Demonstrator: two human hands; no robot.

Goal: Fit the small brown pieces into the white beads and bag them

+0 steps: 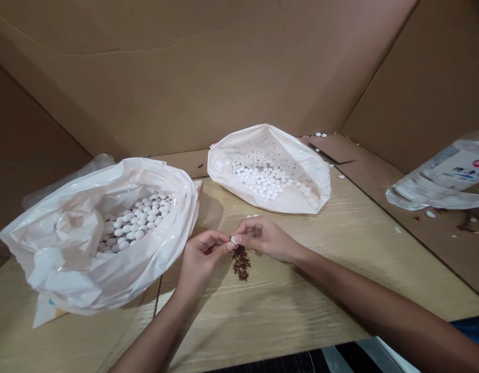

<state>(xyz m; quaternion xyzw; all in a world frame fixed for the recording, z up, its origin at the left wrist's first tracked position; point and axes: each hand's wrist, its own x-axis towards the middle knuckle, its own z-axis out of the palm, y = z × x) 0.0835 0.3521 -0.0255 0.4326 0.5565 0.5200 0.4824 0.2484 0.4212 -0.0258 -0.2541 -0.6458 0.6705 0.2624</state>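
Note:
My left hand [202, 256] and my right hand [264, 239] meet above the middle of the table. Between their fingertips is a small, round white piece [234, 240], with thumbs and forefingers pinched around it. Directly below my fingers lies a little heap of reddish-brown bits [241, 264]. A few white pieces [252, 216] rest on the wood just behind my right hand. To the left, an open white plastic bag [154, 173] holds many similar white pieces [136, 223]. Another open white bag [317, 199], behind my hands, holds more of them.
At the right lies a clear plastic bottle [429, 178] with a printed label. A dark flat strip [330, 154] and scattered white bits are near the back right corner. Cardboard walls [192, 77] enclose the wooden table [286, 311]. Clear plastic [74, 176] sits behind the left bag.

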